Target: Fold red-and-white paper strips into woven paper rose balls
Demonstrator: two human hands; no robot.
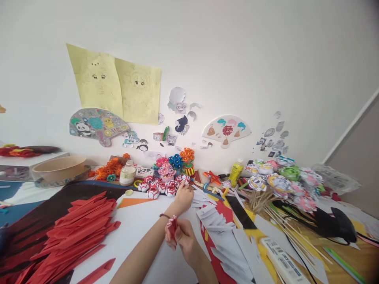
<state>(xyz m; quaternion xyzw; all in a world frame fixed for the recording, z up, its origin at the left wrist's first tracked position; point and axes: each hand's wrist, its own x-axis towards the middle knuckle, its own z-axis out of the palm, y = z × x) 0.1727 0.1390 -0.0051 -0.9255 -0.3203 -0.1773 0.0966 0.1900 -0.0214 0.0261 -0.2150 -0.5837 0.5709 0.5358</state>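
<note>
My left hand reaches far across the white paper sheet, its fingers pinched at a red-and-white paper flower at the right end of a cluster of such flowers. Part of that flower is hidden behind the fingers. Closer to me, my right hand is closed around a folded red-and-white paper piece, which stands up between thumb and fingers beside my left forearm. To the left lies a heap of folded red paper strips; to the right, folded white paper strips.
Small paper-flower pots and a glue jar line the wall. A yellow bottle stands right of them. Paper flowers on sticks, a white power strip and a black mask-like item occupy the right side.
</note>
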